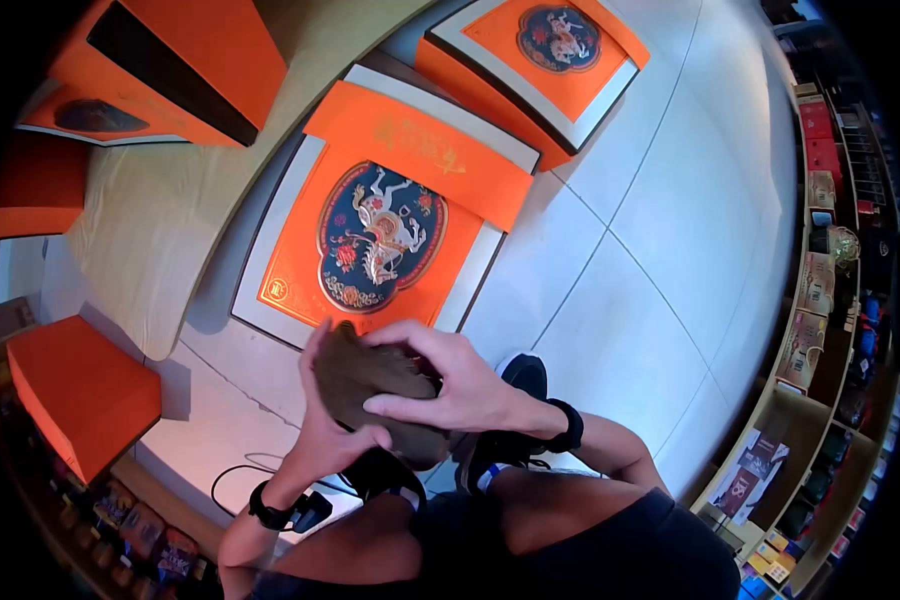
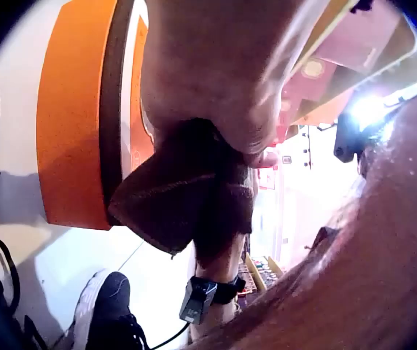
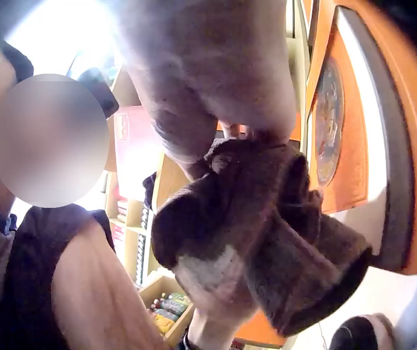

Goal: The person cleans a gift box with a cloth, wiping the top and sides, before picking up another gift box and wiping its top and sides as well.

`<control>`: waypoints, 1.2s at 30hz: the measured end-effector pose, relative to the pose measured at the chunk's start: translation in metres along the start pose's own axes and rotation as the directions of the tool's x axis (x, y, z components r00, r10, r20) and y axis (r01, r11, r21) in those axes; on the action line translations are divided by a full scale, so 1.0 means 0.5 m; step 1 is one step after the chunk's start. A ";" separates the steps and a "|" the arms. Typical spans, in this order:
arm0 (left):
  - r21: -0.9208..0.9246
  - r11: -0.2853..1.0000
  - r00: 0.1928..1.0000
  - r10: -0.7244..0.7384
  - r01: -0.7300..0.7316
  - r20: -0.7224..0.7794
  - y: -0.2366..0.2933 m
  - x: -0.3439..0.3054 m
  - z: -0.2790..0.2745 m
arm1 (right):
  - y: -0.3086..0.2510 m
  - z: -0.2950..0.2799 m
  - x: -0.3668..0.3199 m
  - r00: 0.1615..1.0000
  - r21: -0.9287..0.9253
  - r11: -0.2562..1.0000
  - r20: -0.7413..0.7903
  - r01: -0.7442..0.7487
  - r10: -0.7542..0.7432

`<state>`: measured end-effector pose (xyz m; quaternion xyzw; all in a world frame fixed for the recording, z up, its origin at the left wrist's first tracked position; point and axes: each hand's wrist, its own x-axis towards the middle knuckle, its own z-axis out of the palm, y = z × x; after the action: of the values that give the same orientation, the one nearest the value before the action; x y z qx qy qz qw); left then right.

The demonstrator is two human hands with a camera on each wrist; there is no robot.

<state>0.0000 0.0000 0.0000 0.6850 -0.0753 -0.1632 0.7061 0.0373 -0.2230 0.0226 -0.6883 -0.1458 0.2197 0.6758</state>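
Here's the brown cloth (image 1: 370,375), up between both hands: right hand (image 1: 460,385) pinching it from three o'clock, left hand (image 1: 330,425) gripping around nine, orange box (image 1: 300,250) beyond at twelve. Looks like folding; next probably wants a neat tuck.

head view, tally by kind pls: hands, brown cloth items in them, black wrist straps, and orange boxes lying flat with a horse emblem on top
Hands: 2
Brown cloth item: 1
Black wrist straps: 2
Flat-lying orange boxes with horse emblem: 2
Total: 7
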 end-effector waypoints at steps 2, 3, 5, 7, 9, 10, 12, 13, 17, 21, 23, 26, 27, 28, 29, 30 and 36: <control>-0.097 0.995 0.992 -0.013 0.001 -0.124 -0.013 0.014 -0.003 | -0.005 -0.006 0.008 0.991 -0.044 0.990 0.009 0.135 -0.134; -0.097 0.995 0.992 -0.014 0.002 -0.125 0.002 0.013 -0.026 | -0.027 -0.007 0.019 0.991 -0.043 0.990 0.009 0.134 -0.134; -0.139 0.981 0.979 -0.155 0.137 -0.128 0.010 0.013 -0.041 | -0.048 -0.049 0.019 0.995 -0.132 0.987 0.054 0.087 -0.080; -0.134 0.982 0.973 -0.152 0.129 -0.173 0.011 0.004 -0.054 | -0.041 -0.104 0.028 0.979 -0.219 0.971 -0.157 0.097 -0.133; -0.159 0.978 0.988 -0.144 0.134 -0.054 -0.013 -0.017 -0.096 | -0.044 -0.162 0.045 0.898 -0.287 0.958 -0.426 -0.021 -0.108; -0.140 0.982 0.987 -0.140 0.129 -0.073 0.010 -0.014 -0.089 | -0.017 -0.196 0.061 0.826 -0.389 0.921 -0.515 0.013 -0.230; -0.174 0.976 0.989 -0.138 0.128 -0.047 -0.013 -0.028 -0.103 | 0.004 -0.256 0.085 0.724 -0.615 0.788 -0.557 -0.032 -0.406; -0.201 0.971 0.991 -0.134 0.127 -0.022 -0.023 -0.037 -0.109 | 0.008 -0.275 0.097 0.722 -0.614 0.789 -0.557 -0.027 -0.409; -0.158 0.929 0.933 -0.350 0.335 -0.080 -0.042 -0.055 -0.125 | 0.041 -0.320 0.124 0.653 -0.663 0.741 -0.610 -0.110 -0.449; -0.155 0.855 0.843 -0.515 0.494 -0.156 -0.004 -0.016 -0.115 | 0.068 -0.333 0.144 0.626 -0.561 0.798 -0.709 -0.220 -0.326; -0.180 0.833 0.820 -0.550 0.524 -0.158 -0.006 -0.003 -0.119 | 0.075 -0.336 0.150 0.627 -0.548 0.786 -0.727 -0.285 -0.279; -0.232 0.785 0.779 -0.611 0.575 -0.138 -0.006 0.009 -0.121 | 0.094 -0.345 0.156 0.618 -0.381 0.886 -0.772 -0.264 -0.148; -0.240 0.786 0.788 -0.605 0.569 -0.114 -0.012 0.009 -0.123 | 0.102 -0.354 0.157 0.620 -0.277 0.921 -0.783 -0.276 -0.050; -0.247 0.786 0.795 -0.600 0.567 -0.088 -0.018 0.010 -0.125 | 0.112 -0.361 0.155 0.618 -0.167 0.942 -0.784 -0.290 0.051; -0.245 0.785 0.794 -0.602 0.569 -0.085 -0.024 0.011 -0.125 | 0.120 -0.368 0.153 0.616 -0.165 0.942 -0.786 -0.292 0.053; -0.313 0.746 0.773 -0.632 0.588 -0.054 -0.030 0.013 -0.125 | 0.128 -0.375 0.151 0.643 -0.117 0.958 -0.762 -0.260 0.081; -0.512 0.624 0.722 -0.692 0.590 -0.012 -0.039 0.037 -0.123 | 0.146 -0.369 0.154 0.665 0.128 0.979 -0.719 -0.158 0.201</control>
<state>0.0349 0.0516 -0.0246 0.4847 0.2915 -0.3455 0.7488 0.1888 -0.3476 -0.0597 -0.7110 0.2090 -0.0024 0.6714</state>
